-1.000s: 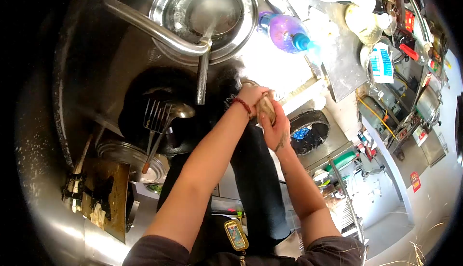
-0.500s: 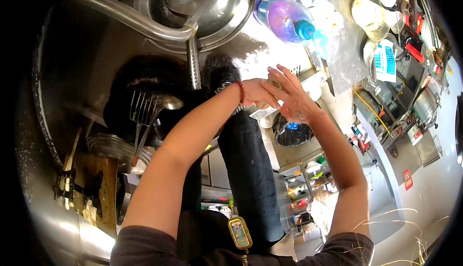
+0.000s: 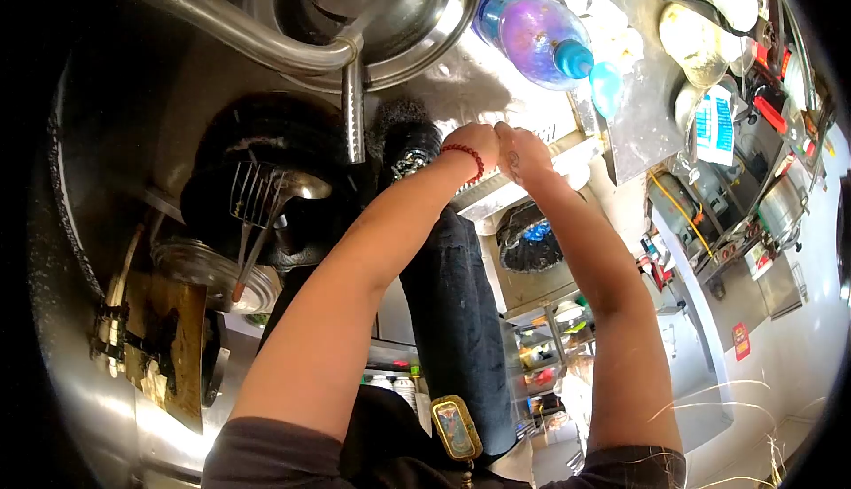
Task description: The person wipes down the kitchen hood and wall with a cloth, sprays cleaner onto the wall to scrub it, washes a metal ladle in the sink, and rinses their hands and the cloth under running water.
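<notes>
My left hand (image 3: 472, 145) has a red bead bracelet at the wrist and is closed, its knuckles turned up. Right beside it, touching, my right hand (image 3: 524, 154) is closed too. Both are over the sink's bright front edge, and whatever lies inside them is hidden. Beyond them a purple bottle with a blue cap (image 3: 535, 39) lies near the metal basin (image 3: 446, 26). A dark scrubber (image 3: 410, 139) is just left of my left hand.
A steel faucet (image 3: 239, 30) reaches in over the basin. A slotted turner (image 3: 253, 195) and a ladle (image 3: 306, 184) rest over a black wok (image 3: 208, 148). A black-lined bin (image 3: 530, 245) stands below my right forearm.
My right hand, its fingers spread half a second ago, has closed and moved against my left hand. The light-coloured cloth seen between the hands one second ago no longer shows.
</notes>
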The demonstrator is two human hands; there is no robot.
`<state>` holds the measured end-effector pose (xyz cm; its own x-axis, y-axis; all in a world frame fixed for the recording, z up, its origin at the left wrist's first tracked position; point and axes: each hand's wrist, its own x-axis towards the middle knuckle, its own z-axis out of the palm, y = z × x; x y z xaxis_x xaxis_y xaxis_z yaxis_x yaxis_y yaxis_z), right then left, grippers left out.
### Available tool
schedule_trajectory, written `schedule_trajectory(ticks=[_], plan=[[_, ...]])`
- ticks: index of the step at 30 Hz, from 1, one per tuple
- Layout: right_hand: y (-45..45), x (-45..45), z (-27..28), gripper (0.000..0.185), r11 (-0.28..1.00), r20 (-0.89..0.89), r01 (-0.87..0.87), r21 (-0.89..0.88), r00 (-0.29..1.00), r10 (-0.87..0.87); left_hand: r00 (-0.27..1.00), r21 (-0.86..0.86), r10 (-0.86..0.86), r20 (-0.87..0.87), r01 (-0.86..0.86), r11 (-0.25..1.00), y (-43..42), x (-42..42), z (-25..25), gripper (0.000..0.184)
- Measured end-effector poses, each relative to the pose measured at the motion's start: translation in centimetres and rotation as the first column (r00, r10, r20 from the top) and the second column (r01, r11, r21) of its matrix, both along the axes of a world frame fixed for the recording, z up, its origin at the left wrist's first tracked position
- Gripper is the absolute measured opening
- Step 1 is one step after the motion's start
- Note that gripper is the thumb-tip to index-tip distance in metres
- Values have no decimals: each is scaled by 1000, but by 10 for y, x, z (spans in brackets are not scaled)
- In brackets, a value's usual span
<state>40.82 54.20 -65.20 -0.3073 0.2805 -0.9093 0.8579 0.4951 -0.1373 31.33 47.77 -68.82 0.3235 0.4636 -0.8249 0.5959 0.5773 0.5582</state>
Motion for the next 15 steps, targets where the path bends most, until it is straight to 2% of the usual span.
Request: schedule_trajectory(ticks=[1, 2, 4, 5, 8, 9, 10, 12, 13, 15], plan=[[-4, 5, -5, 17, 1000, -15, -25, 0, 1000, 25, 999, -6, 27, -35, -27, 1000, 1, -3, 0, 26], [-8, 9, -6, 17, 1000, -12, -28, -2, 1000, 28, 996, -12, 53, -69, -54, 998, 2, -7, 3, 27], [-19, 12, -9, 18, 987, -121, 154, 34, 981, -149, 997, 46, 21, -77, -18, 999, 2, -16, 8, 28], [-26, 17, -20, 19, 999, -17, 37, 20, 999, -37, 997, 98, -17, -79, 25, 995, 1, -19, 12, 28], [-44, 23, -19, 20, 998, -72, 67, -13, 995, -68, 992, 154, -79, -95, 93, 984, -7, -21, 10, 26], [-43, 15, -16, 17, 973, -25, -220, -67, 975, 219, 994, 185, -77, -76, 89, 979, -9, -24, 12, 25], [-53, 11, -7, 17, 892, 49, 447, 70, 892, -450, 996, 217, -77, -55, 87, 972, -9, -26, 13, 23], [-59, 12, -5, 16, 766, 3, 641, 54, 767, -642, 994, 189, -94, -56, 103, 977, -6, -27, 11, 23], [-60, 13, -4, 16, 768, 6, 638, 55, 769, -640, 992, 158, -110, -55, 117, 981, -4, -27, 10, 22], [-56, 7, 3, 30, 576, 145, 813, -85, 583, -800, 991, 130, -125, -56, 132, 983, -6, -23, 4, 22]])
